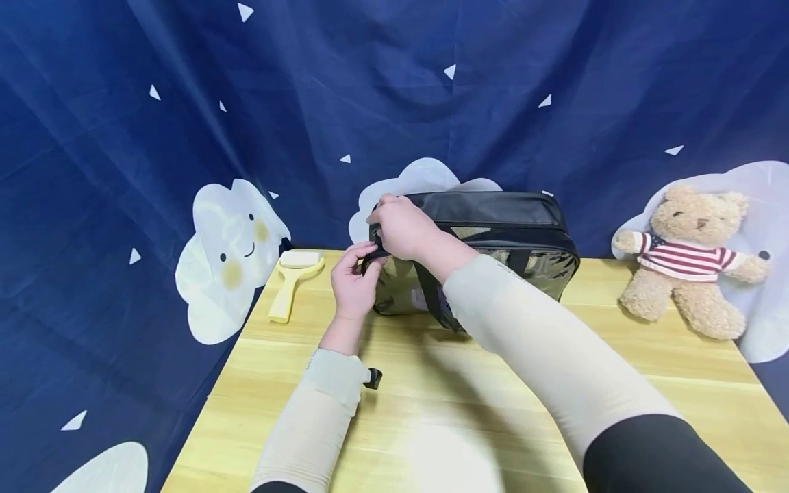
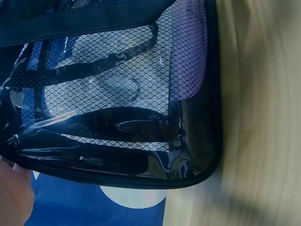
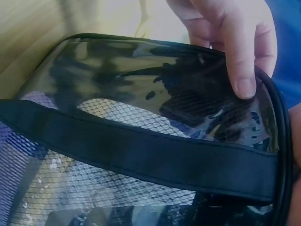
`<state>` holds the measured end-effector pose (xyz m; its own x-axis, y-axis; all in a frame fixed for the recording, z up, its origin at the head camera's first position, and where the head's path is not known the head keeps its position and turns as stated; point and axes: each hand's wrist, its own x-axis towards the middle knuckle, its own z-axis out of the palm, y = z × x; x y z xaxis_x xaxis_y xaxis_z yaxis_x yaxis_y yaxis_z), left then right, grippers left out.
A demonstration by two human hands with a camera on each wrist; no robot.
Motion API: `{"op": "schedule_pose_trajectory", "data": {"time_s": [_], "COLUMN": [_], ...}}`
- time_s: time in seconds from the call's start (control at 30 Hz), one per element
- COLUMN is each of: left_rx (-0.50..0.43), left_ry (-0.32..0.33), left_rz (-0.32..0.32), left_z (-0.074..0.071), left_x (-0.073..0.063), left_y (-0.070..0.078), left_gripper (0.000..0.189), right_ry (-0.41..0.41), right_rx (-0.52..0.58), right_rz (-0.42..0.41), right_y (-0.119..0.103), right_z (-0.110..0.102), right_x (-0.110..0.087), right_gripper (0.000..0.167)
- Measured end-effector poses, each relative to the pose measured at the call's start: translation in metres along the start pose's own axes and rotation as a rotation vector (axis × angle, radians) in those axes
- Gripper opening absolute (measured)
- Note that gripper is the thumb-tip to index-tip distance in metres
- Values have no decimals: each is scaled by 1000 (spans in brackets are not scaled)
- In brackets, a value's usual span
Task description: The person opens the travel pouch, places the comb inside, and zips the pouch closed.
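Note:
A black-trimmed bag point(image 1: 493, 209) with see-through panels stands at the back of the table. At its left upper corner my left hand point(image 1: 357, 281) pinches the edge between thumb and fingers. In the right wrist view the left thumb point(image 3: 242, 70) lies on the clear panel, just inside the black piping. My right hand point(image 1: 403, 229) is curled over the same corner from above, fingertips close to the left ones; what they pinch is hidden. A black strap handle point(image 3: 141, 146) crosses the bag's side. Behind the clear plastic, white mesh point(image 2: 113, 89) and something purple point(image 2: 190, 56) show.
A yellow-handled roller point(image 1: 285, 298) with a white head lies left of the bag. A teddy bear point(image 1: 690, 263) in a striped sweater sits at the right. Behind the wooden table point(image 1: 394, 424) hangs a dark blue curtain point(image 1: 382, 89) with clouds.

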<state>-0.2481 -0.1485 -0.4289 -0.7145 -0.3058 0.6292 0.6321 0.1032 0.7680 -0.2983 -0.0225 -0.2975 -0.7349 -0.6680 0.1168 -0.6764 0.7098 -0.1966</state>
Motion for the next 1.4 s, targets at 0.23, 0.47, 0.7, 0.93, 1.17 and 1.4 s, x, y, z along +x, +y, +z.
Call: {"op": "schedule_pose_trajectory", "data": {"time_s": [0.23,0.47,0.7,0.93,1.17,1.4], "left_rx": [15,-36,-39,-50,-56,-54], "left_ry": [16,15,0,-18,-6,-23], "left_rz": [22,27,24,36,13,26], "left_z": [-1,-2,-3,-4,-4,-5], "left_x": [0,-1,-1,-1,-1,-2], "left_y": [-9,-7,-7,-10,-10,-11], "left_gripper": [18,16,14,13,15,15], "right_ry": [-32,-51,-45,-38,-33,15], "right_rx": [55,57,137,265,322,398], "right_rz": [78,86,111,106,196,303], "right_y": [-1,-1,2,9,11,13], "right_z": [-1,0,2,5,5,7], "right_x": [3,5,4,3,2,0], "right_gripper": [26,24,22,19,22,14]}}
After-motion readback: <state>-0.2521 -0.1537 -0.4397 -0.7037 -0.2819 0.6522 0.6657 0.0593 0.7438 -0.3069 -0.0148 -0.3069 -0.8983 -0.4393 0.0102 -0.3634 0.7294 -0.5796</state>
